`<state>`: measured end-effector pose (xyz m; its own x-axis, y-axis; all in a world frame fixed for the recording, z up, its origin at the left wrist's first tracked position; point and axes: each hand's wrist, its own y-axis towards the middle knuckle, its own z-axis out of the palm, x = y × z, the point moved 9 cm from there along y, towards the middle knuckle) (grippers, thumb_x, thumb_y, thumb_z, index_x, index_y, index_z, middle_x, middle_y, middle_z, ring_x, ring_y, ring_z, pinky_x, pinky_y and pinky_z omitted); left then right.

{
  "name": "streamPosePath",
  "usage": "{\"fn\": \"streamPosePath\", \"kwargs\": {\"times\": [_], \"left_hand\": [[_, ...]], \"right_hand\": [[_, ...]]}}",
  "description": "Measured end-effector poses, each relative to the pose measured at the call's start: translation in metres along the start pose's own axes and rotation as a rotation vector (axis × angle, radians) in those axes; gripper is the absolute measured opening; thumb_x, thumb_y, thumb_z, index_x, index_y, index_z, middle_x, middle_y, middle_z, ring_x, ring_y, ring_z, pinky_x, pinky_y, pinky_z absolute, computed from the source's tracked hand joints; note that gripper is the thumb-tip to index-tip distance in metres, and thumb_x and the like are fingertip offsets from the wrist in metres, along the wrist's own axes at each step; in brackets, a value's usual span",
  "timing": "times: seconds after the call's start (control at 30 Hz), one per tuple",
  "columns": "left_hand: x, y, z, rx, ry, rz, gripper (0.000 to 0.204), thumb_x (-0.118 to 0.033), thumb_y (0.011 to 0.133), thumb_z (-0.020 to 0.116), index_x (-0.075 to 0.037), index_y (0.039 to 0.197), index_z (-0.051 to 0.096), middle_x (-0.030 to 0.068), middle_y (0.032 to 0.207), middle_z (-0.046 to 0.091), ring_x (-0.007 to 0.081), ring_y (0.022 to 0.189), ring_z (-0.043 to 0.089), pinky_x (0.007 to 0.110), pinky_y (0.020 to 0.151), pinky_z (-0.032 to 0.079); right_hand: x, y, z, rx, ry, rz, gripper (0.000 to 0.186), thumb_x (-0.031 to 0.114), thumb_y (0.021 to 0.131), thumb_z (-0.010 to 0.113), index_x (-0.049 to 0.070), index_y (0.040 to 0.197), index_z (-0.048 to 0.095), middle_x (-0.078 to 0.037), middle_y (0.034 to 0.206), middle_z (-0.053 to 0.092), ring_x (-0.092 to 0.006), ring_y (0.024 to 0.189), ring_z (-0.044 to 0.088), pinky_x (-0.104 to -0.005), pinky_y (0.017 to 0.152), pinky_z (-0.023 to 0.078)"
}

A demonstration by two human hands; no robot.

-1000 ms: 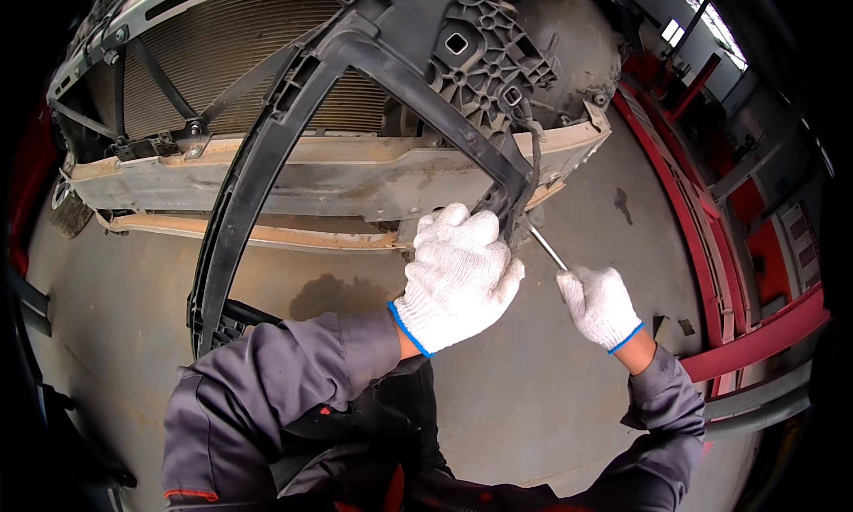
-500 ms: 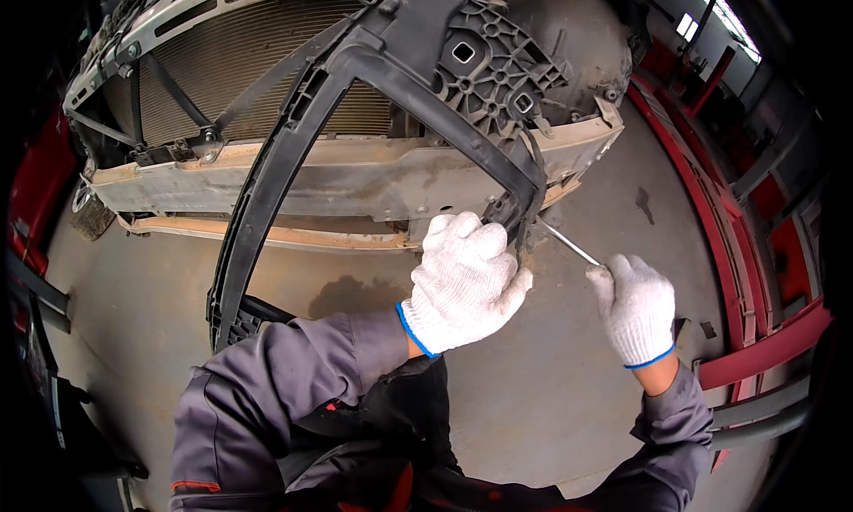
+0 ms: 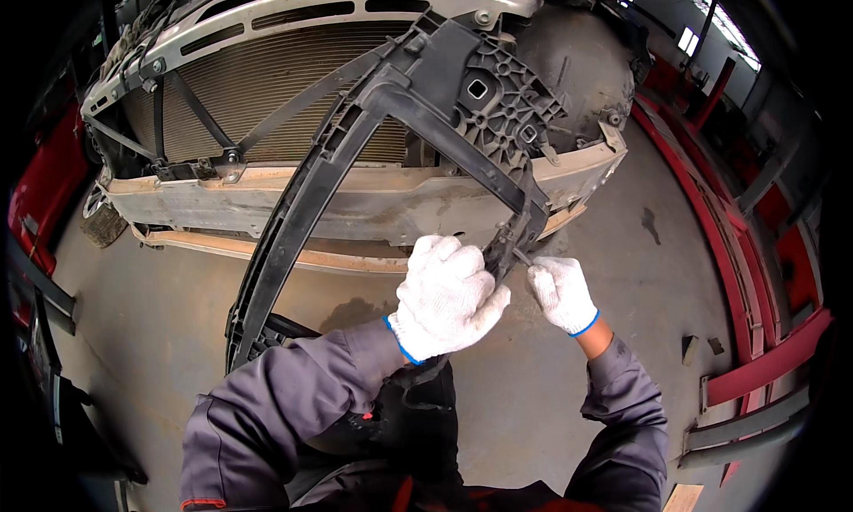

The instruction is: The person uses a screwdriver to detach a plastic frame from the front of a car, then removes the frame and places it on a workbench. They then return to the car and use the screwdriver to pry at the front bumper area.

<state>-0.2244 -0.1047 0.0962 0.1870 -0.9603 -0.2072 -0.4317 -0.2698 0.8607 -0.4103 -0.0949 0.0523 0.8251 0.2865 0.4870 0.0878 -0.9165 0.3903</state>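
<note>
A large black plastic car front-end frame (image 3: 306, 197) stands tilted before me, with a ribbed mounting plate at its upper right. My left hand (image 3: 447, 290), in a white knitted glove, is closed on the frame near its lower right corner; the fingers' far side is hidden. To its right, my gloved right hand (image 3: 563, 292) is closed around a screwdriver (image 3: 522, 257). Only a short stretch of its slim shaft shows, with the tip against the frame's corner and the handle hidden inside the glove.
Behind the frame is a car's stripped front end, with a radiator (image 3: 267, 86) and a dented metal bumper beam (image 3: 355, 201). Red lift rails (image 3: 711, 237) run along the right. A wheel (image 3: 102, 217) and a red car body (image 3: 44, 183) are at the left.
My right hand has moved left and closer to the frame, so less of the screwdriver's shaft shows. My left hand keeps its hold; the frame appears slightly lower and further right.
</note>
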Motion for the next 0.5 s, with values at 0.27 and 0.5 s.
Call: {"fn": "streamPosePath", "kwargs": {"times": [0.27,0.5], "left_hand": [[0.006,0.029,-0.020,0.368,-0.355,-0.355,0.035,-0.030,0.092,0.073,0.001,0.076,0.067,0.0117,0.078,0.054,0.0281,0.067,0.057,0.040,0.060,0.046],[0.010,-0.006,-0.026,0.591,-0.331,-0.312,0.035,-0.031,0.100,0.060,-0.005,0.123,0.065,0.0152,0.100,0.066,0.0373,0.092,0.067,0.044,0.079,0.054]], "right_hand": [[-0.030,-0.093,-0.006,-0.143,0.336,0.449,0.037,0.032,0.101,0.060,0.001,0.081,0.060,-0.006,0.065,0.059,-0.0152,0.056,0.057,-0.0296,0.051,0.046],[0.039,-0.094,0.082,-0.156,0.601,0.306,0.045,0.010,0.076,0.075,0.000,0.116,0.056,-0.001,0.074,0.059,-0.0088,0.065,0.054,-0.0260,0.061,0.047]]}}
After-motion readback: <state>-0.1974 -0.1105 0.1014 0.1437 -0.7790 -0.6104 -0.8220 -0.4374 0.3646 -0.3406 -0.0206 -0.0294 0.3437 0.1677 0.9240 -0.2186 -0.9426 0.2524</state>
